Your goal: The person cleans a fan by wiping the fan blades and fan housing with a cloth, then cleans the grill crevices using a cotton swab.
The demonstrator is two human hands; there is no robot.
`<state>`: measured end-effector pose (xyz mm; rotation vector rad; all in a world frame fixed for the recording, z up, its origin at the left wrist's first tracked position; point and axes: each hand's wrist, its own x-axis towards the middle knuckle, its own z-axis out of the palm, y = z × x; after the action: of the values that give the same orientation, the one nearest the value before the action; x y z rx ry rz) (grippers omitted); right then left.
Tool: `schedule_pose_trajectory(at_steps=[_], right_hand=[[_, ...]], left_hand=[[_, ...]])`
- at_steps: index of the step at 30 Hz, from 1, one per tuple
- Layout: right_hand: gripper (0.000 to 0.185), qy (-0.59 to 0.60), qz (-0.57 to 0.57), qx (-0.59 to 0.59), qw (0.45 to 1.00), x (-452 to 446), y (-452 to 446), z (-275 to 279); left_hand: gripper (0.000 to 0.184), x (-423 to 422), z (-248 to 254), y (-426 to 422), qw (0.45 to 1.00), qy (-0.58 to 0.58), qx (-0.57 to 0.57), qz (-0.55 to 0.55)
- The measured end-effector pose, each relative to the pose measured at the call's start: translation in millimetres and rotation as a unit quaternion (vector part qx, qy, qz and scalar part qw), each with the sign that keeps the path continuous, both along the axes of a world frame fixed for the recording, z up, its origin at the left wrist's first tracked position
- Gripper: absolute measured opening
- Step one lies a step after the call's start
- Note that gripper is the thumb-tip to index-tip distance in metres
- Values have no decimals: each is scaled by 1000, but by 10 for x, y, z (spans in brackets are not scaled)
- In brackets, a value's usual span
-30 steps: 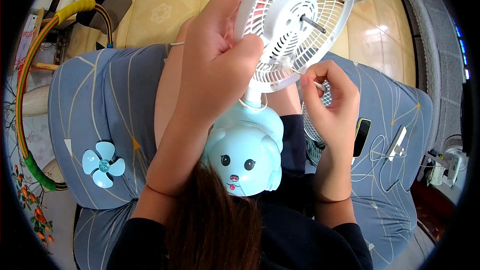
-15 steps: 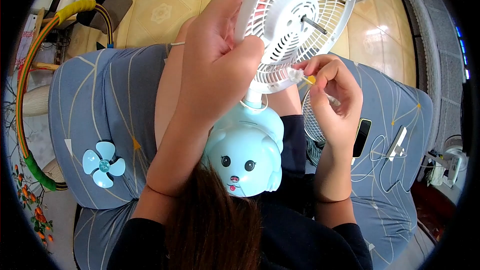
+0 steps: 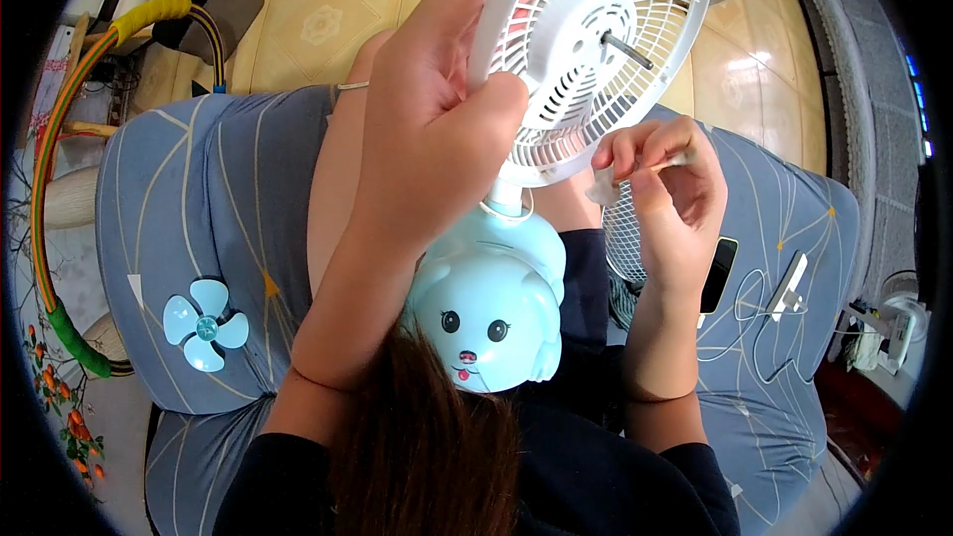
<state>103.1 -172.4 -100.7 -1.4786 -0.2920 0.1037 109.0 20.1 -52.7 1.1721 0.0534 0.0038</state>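
My left hand is closed round the left rim of a small fan's white rear grille, thumb in front. A bare metal shaft sticks out of the fan's hub. Below it, the light blue puppy-faced fan base rests against my lap. Just right of the grille's lower edge, my right hand pinches a thin stick that looks like a cotton swab. A whitish, blurred wad of fluff hangs at its left side, apart from the grille.
A light blue four-part fan blade lies on the patterned grey sofa at left. Beside my right forearm are the white front grille, a phone and a power strip with its cable. A striped hoop stands far left.
My right hand has drawn the swab and fluff down and slightly away from the grille's lower rim, its fingers turning. The left hand and the fan have barely shifted.
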Motion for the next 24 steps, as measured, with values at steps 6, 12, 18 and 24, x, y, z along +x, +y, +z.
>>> schedule_pose_trajectory(at_steps=[6,12,18,24], right_hand=[[10,19,12,-9,1000,-1,-4,10],[14,57,3,-26,998,-10,13,22],[11,51,-1,-76,996,4,-31,-1],[7,-57,-27,-236,970,-40,-33,-82]], left_hand=[[75,7,-34,-3,1000,-13,-2,0],[74,24,-77,-6,1000,-24,-5,5],[74,49,-140,-18,999,-42,-6,9],[74,36,-150,-14,999,-49,-4,9]])
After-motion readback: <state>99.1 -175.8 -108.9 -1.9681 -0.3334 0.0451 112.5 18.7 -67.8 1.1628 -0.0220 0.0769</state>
